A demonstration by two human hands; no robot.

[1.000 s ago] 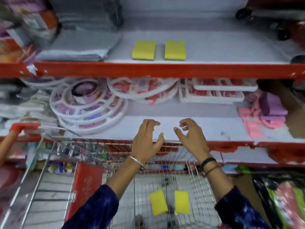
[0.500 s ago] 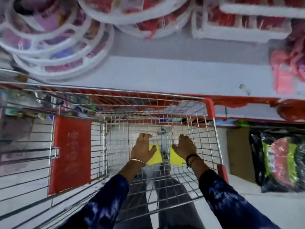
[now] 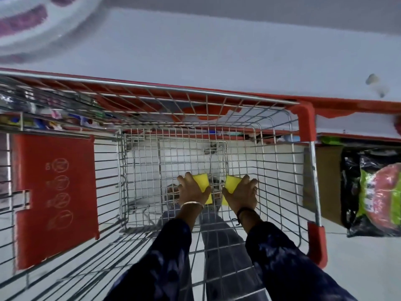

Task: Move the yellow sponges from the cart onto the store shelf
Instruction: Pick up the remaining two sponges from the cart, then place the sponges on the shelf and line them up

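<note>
I look straight down into the wire cart [image 3: 217,101]. Deep in its basket, my left hand [image 3: 192,191] is closed around one yellow sponge [image 3: 201,181], thumb on its right edge. My right hand [image 3: 244,192] grips a second yellow sponge [image 3: 232,183] the same way, a little to the right. Both sponges sit at the cart's wire floor, partly hidden under my fingers. The white shelf board [image 3: 217,51] with its red front edge lies just beyond the cart's far rim.
A red plastic flap [image 3: 54,198] covers the cart's left side. White ring-shaped packs [image 3: 26,29] lie on the shelf at top left. A dark bag with a pink and green label [image 3: 377,192] and a cardboard box [image 3: 325,181] stand right of the cart.
My hands came down from shelf height into the cart and closed on the two sponges. The view tilted downward, so the upper shelf with two placed sponges is out of sight.
</note>
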